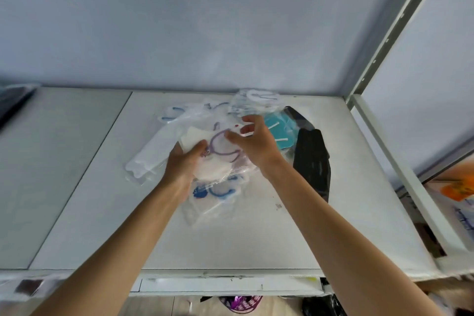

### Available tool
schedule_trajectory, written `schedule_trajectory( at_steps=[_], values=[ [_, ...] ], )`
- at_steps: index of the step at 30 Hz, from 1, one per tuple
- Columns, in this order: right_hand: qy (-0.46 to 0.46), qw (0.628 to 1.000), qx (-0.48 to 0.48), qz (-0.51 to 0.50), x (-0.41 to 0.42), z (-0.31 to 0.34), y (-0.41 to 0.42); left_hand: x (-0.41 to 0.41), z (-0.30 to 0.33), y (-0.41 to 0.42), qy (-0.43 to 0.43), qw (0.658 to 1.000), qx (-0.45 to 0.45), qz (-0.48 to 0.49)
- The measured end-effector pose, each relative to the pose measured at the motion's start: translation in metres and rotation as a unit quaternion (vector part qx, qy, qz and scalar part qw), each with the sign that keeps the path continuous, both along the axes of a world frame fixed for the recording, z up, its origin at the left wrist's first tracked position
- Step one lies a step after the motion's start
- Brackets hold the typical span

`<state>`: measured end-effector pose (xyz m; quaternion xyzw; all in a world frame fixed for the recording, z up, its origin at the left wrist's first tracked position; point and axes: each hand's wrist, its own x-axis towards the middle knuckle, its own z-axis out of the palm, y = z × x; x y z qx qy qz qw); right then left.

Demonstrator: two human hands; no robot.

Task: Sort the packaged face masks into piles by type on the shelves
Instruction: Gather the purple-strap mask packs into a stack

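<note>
both hands are over the heap of packaged masks in the middle of the white shelf [256, 233]. the purple-strapped mask packet [218, 159] is on top, its long axis running from lower left up to the right, straps curling toward the back wall. left hand [183, 164] reaches in from below, palm turned inward, fingers cupped against the packet's left edge with the thumb pressing on top. right hand [252, 140] arches above it, wrist bent, thumb and forefinger drawn close near the packet's upper right corner; whether they actually grip the film is hard to tell. wrappers are clear, crinkly and glossy. a blue-strapped mask packet [213, 191] peeks out beneath, nearer the front edge. a teal mask [278, 133] lies just right of the hands, and black masks [311, 159] stretch lengthwise along the right side. a white mask packet [147, 159] angles off left.
</note>
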<state>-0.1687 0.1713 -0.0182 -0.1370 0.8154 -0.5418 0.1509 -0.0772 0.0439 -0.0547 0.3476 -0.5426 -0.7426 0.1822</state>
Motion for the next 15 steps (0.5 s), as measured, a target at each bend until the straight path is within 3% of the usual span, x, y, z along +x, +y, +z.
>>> schedule_trajectory(
  at_steps=[2, 3, 5, 6, 9, 12, 15],
  values=[
    [0.1, 0.982, 0.159, -0.037, -0.012, -0.007, 0.011, 0.008, -0.002, -0.007, -0.006, 1.0, 0.003, 0.023],
    [0.144, 0.951, 0.268, -0.05, -0.019, -0.012, 0.019, 0.011, -0.003, -0.012, -0.005, 0.999, 0.004, 0.033],
    [0.157, 0.899, 0.407, -0.045, -0.027, -0.02, 0.031, 0.017, -0.001, -0.021, 0.0, 0.999, 0.008, 0.047],
    [0.139, 0.892, 0.429, -0.033, -0.029, -0.023, 0.033, 0.019, 0.001, -0.024, 0.001, 0.999, 0.006, 0.048],
    [0.061, 0.92, 0.387, -0.023, -0.032, -0.026, 0.029, 0.02, 0.008, -0.033, 0.013, 0.999, -0.004, 0.034],
    [-0.035, 0.961, 0.269, -0.058, -0.043, -0.024, 0.025, 0.019, 0.016, -0.036, 0.023, 0.999, -0.01, 0.025],
    [-0.079, 0.971, 0.219, -0.058, -0.05, -0.016, 0.034, 0.018, 0.017, -0.039, 0.026, 1.0, -0.015, 0.011]
  ],
)
